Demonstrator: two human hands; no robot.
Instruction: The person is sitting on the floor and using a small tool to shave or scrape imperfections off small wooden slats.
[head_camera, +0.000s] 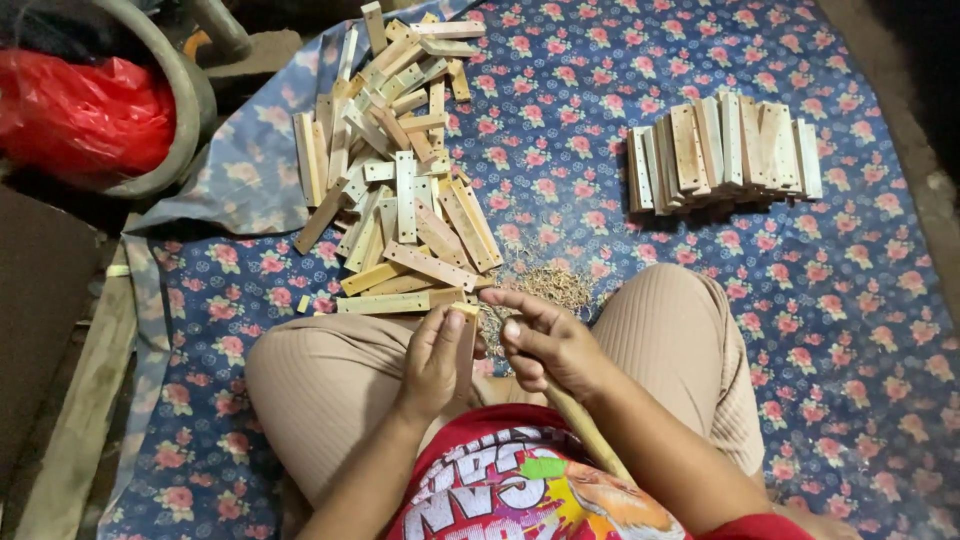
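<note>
I sit cross-legged on a blue flowered cloth (830, 300). My left hand (432, 362) grips a short flat wooden strip (466, 340) held upright over my lap. My right hand (548, 342) is closed around a long thin wooden stick (590, 432) that runs back along my forearm; its fingers reach toward the strip's top end. A small heap of wood shavings (552, 288) lies on the cloth just beyond my hands.
A loose pile of drilled wooden strips (400, 170) spreads ahead to the left. A tidy row of strips (722, 148) lies ahead to the right. A red bag (85, 110) rests inside a tyre-like ring at far left, beside wooden boards.
</note>
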